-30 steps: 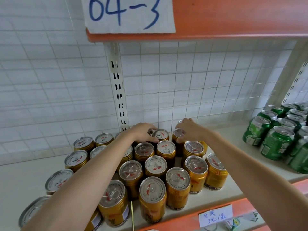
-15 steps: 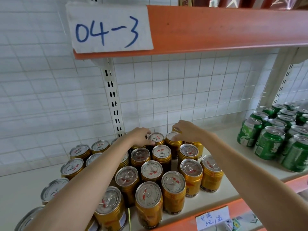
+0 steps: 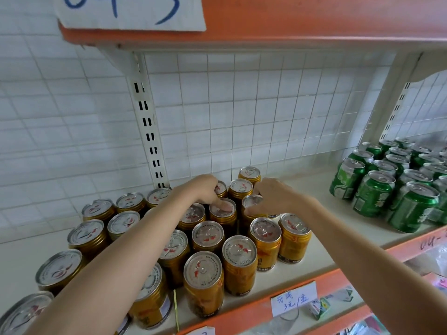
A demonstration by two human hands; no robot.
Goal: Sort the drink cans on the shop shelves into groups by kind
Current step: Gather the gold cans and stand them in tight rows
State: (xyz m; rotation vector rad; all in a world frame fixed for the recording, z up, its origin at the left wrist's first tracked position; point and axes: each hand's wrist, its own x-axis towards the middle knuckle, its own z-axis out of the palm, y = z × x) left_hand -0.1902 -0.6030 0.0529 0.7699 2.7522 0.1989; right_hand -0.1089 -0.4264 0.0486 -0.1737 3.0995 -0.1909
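shelf cream, orange-edged | gold cans massed at 7 o'clock | green cans grouped at 3 o'clock, well apart | left hand curled, thumb pressing a gold lid | right hand fingers gripping a rear gold can | price tag at 5 o'clock

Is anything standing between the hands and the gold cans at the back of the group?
Nothing visible does. The left hand already has its thumb on the lid of a gold can, and the right hand grips the neighbouring gold can. Front-row gold cans sit below the forearms, not in the way.
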